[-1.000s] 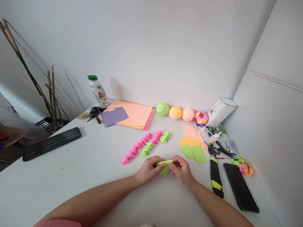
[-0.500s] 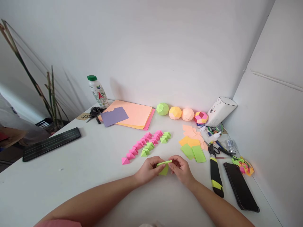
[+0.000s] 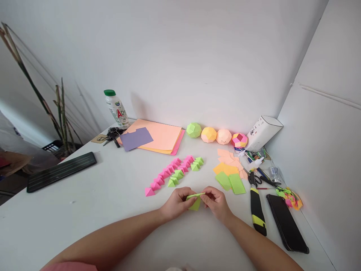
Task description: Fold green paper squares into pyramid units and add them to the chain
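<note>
A small piece of green paper (image 3: 195, 204), folded along its upper edge, is held between both hands near the front of the table. My left hand (image 3: 177, 203) pinches its left side with thumb and fingers. At the right end of the fold, the thumb and fingertips of my right hand (image 3: 216, 203) are closed on the paper. Beyond the hands stand slanting rows of folded pink paper pieces (image 3: 160, 180) and folded green paper pieces (image 3: 173, 181). To the right lie flat green paper slips (image 3: 237, 183), overlapping orange slips (image 3: 225, 168) and peach slips (image 3: 229, 157).
Several paper balls (image 3: 208, 134) line the wall. Coloured sheets (image 3: 165, 135), a purple piece (image 3: 137, 139) and a bottle (image 3: 117, 111) stand back left; a black panel (image 3: 62, 172) lies left. On the right are a cutter (image 3: 257, 210), scissors (image 3: 255, 178), a phone (image 3: 287, 224) and paper scraps (image 3: 290, 198).
My right thumb and fingers have shifted slightly inward over the right end of the green paper's fold. The rest looks the same.
</note>
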